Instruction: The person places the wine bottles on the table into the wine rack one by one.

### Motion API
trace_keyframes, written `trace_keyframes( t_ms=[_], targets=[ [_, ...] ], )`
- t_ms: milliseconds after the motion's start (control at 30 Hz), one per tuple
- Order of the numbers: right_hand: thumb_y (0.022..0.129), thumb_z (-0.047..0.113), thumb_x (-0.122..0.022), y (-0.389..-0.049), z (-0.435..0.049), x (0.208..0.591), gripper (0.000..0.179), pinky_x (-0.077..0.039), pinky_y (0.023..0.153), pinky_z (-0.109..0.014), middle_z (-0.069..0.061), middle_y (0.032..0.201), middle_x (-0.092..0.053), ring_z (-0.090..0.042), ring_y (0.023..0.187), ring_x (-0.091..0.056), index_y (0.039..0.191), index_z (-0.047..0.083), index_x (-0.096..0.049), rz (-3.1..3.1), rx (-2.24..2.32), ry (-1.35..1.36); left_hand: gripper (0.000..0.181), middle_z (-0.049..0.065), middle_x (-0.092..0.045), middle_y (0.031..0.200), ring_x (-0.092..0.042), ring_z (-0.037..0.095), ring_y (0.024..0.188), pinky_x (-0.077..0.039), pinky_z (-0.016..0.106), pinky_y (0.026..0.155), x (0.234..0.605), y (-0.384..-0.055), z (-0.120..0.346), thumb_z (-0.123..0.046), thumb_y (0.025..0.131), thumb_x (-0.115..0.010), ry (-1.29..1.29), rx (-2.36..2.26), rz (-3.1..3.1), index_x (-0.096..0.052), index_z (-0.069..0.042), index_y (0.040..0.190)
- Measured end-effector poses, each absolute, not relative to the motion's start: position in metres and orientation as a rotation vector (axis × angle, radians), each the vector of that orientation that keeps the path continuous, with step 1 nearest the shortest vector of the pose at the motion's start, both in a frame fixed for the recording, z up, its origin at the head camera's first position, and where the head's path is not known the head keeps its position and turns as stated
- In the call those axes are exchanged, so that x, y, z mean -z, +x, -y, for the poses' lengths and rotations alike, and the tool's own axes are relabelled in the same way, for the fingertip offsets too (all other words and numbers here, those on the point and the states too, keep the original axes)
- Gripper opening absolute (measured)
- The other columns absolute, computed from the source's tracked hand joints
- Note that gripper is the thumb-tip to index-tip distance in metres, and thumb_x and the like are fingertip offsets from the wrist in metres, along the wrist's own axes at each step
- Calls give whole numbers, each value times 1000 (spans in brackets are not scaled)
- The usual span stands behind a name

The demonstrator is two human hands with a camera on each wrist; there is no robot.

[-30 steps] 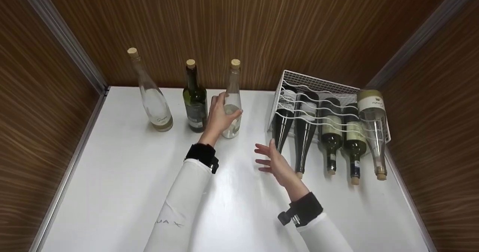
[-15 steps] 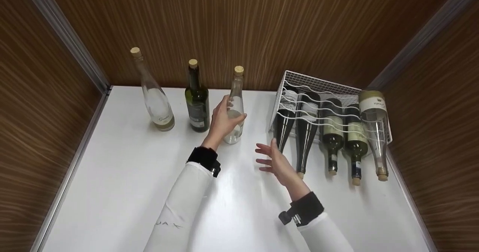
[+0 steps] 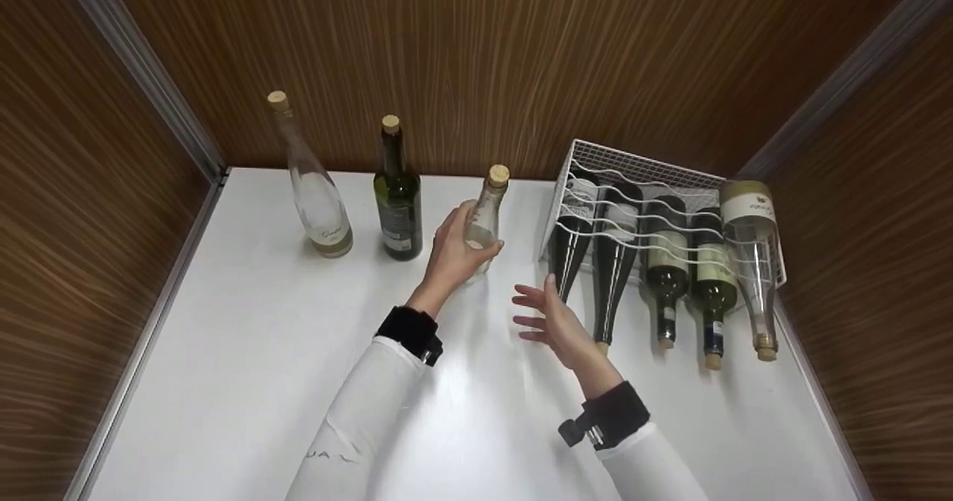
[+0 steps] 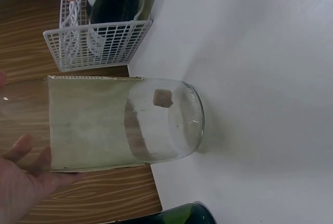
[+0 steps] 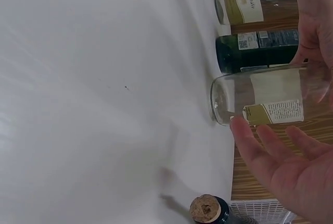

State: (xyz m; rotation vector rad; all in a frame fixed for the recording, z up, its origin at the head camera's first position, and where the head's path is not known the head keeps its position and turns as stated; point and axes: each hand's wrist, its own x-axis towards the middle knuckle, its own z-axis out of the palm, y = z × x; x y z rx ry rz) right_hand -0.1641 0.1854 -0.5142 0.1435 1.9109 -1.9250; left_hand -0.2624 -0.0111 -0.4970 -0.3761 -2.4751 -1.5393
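Observation:
My left hand (image 3: pixel 456 251) grips a clear glass wine bottle (image 3: pixel 485 222) around its body, thumb on the near side. The bottle is corked and leans, its cork (image 3: pixel 499 176) tipped toward the head camera. In the left wrist view its base is close to the white table, and a pale label (image 4: pixel 93 125) wraps the glass. My right hand (image 3: pixel 558 326) hovers to the right with fingers spread and holds nothing. The right wrist view has its fingers (image 5: pixel 250 146) overlapping the bottle's lower edge.
A white wire rack (image 3: pixel 648 156) at the back right holds several bottles lying neck forward, among them a clear one (image 3: pixel 752 240). A green bottle (image 3: pixel 400 218) and another clear bottle (image 3: pixel 324 218) stand left of my left hand. Wood-grain panels (image 3: pixel 476 62) enclose the table (image 3: pixel 246 382).
My left hand has moved the clear bottle rightward and toward me, and its neck has tilted to the right and forward. My right hand has kept almost the same place.

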Motion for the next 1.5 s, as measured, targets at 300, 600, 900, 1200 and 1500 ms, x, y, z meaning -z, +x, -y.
trace_keyframes(
  t_ms=[300,600,900,1200,1500],
  targets=[
    [97,70,-15,-161,-186,514,89,-40,103,-56,-26,149,-37,-48,130,-43,150,2,-37,-1860,1915,141,66,9,-60,120,-58,26,111,-48,38,93,496,-251,12,-21,76,-85,-542,1461,2376,-53,-4,132],
    [97,70,-14,-157,-187,511,91,-44,100,-53,-28,146,-41,-48,127,-46,148,-2,-36,-1804,1940,142,59,11,-58,123,-52,29,121,-39,45,103,499,-245,13,-15,74,-86,-814,1071,2333,-60,-5,126],
    [98,68,-17,-154,-195,506,90,-44,101,-52,-30,146,-39,-48,128,-44,149,-5,-31,-1724,1965,58,60,12,-56,126,-47,31,125,-32,53,108,507,-242,15,-12,71,-88,-940,876,2390,-62,-11,126],
    [93,74,-30,-154,-202,492,99,-41,102,-57,-34,141,-42,-54,126,-43,151,-5,-26,-1610,2015,-30,54,10,-56,129,-43,34,131,-28,61,108,511,-238,14,-11,75,-83,-1025,607,2399,-64,-21,124],
    [102,60,-22,-152,-206,487,82,-43,98,-59,-31,137,-48,-49,122,-51,151,-7,-26,-1485,2039,-29,52,10,-58,124,-47,35,128,-29,61,108,517,-238,13,-6,74,-78,-1059,365,2343,-63,-27,119]
  ],
)
